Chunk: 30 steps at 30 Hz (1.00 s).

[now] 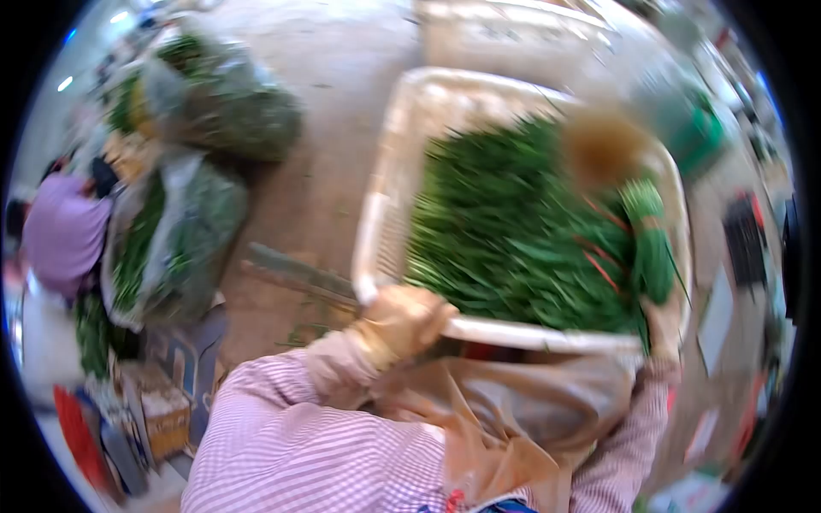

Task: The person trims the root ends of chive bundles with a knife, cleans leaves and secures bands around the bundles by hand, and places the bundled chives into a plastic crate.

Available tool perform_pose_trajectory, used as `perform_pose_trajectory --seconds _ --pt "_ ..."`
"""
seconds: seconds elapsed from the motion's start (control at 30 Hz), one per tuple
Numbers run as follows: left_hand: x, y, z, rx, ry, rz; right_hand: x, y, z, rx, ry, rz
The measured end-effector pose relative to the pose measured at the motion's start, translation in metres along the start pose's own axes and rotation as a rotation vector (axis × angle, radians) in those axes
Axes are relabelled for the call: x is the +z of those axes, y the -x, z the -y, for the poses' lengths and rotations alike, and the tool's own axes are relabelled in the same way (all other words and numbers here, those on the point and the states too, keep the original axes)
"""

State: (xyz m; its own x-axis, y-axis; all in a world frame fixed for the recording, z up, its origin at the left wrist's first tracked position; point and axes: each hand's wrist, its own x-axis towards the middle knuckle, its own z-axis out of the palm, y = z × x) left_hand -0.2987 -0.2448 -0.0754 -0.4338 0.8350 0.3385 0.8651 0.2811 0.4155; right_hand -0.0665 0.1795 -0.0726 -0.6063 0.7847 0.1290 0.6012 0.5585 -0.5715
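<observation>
At the near L corner of the white crate (374, 214), the L hand (402, 325) has its grip clenched on the rim. The R hand (663, 321) touches the lower end of a tied bunch (654, 256), at the crate's R side; can't tell if this grip is closed. Greens (496, 214) w/ red strips (603, 269) lie inside. Lg. marks on a grey panel (201, 342), far L, are too blurred to read.

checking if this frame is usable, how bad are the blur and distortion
Head view: green leaves in the white crate look smeared; a brown smudge over its far right is badly out of focus; fisheye bending curves the scene, corners black.
</observation>
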Motion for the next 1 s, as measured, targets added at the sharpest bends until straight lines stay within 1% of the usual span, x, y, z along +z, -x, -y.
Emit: perform_pose_trajectory --seconds 0.03,0.1,0.23,0.27,0.3,0.33,0.37,0.4,0.47,0.5,0.53,0.57,0.6,0.63,0.7,0.77,0.8,0.83,0.87,0.9,0.97,1.0 --pt "-0.002 -0.003 -0.002 -0.027 0.022 -0.058 -0.003 0.001 -0.001 0.098 -0.034 0.030" --pt "-0.009 -0.008 -0.002 -0.037 0.037 -0.003 -0.002 0.000 0.002 0.008 0.117 -0.032" --pt "-0.016 -0.012 -0.003 -0.091 0.137 0.091 0.002 0.002 0.001 0.092 0.061 -0.040" --pt "-0.020 -0.015 -0.003 -0.150 0.177 0.151 0.002 0.001 -0.003 0.106 0.093 -0.041" --pt "-0.026 -0.022 -0.004 -0.144 0.176 0.157 0.004 0.001 -0.006 0.121 0.123 -0.040" --pt "-0.032 -0.031 -0.004 -0.218 0.294 0.300 0.004 0.003 -0.001 0.112 0.021 -0.020" --pt "-0.035 -0.041 -0.002 -0.293 0.412 0.438 0.001 0.004 -0.003 0.115 0.019 -0.021" --pt "-0.031 -0.052 0.000 -0.250 0.388 0.437 0.000 0.004 -0.005 0.120 0.082 -0.023" --pt "-0.021 -0.079 -0.002 -0.194 0.302 0.518 0.002 0.001 -0.005 0.094 0.220 -0.040" --pt "-0.016 -0.095 -0.005 -0.205 0.284 0.602 0.004 -0.001 -0.016 -0.010 0.068 -0.027" --pt "-0.007 -0.107 -0.007 -0.194 0.272 0.659 0.001 0.001 0.000 0.093 -0.004 0.014" --pt "0.015 -0.111 -0.003 -0.055 0.098 0.665 0.003 0.001 -0.001 0.067 0.004 -0.017" --pt "0.022 -0.124 -0.007 0.070 0.030 0.790 0.004 0.000 -0.007 0.049 0.065 -0.023" --pt "0.014 -0.130 -0.016 0.130 0.064 0.758 0.004 0.000 -0.007 0.047 0.110 -0.034" --pt "0.011 -0.120 -0.007 0.110 0.310 0.522 0.003 0.002 -0.005 0.088 -0.001 -0.018" --pt "-0.027 -0.112 0.012 0.071 0.225 0.532 0.001 0.000 -0.006 -0.013 0.083 -0.016" --pt "-0.052 -0.100 0.017 0.081 0.126 0.409 0.005 0.003 -0.002 0.056 0.031 -0.057" --pt "-0.069 -0.084 0.018 0.094 0.031 0.282 0.001 0.005 0.011 0.106 -0.001 -0.040" --pt "-0.069 -0.066 0.027 -0.070 0.103 0.341 -0.001 0.005 0.013 0.097 0.049 -0.028" --pt "-0.061 -0.048 0.036 -0.250 0.180 0.395 -0.001 0.006 0.017 0.166 0.083 -0.025" --pt "-0.048 -0.016 0.036 -0.042 0.061 0.229 0.005 0.004 -0.004 0.059 -0.027 -0.044" --pt "-0.034 -0.004 0.032 -0.004 0.036 0.112 0.007 0.003 -0.011 0.053 -0.069 -0.046"
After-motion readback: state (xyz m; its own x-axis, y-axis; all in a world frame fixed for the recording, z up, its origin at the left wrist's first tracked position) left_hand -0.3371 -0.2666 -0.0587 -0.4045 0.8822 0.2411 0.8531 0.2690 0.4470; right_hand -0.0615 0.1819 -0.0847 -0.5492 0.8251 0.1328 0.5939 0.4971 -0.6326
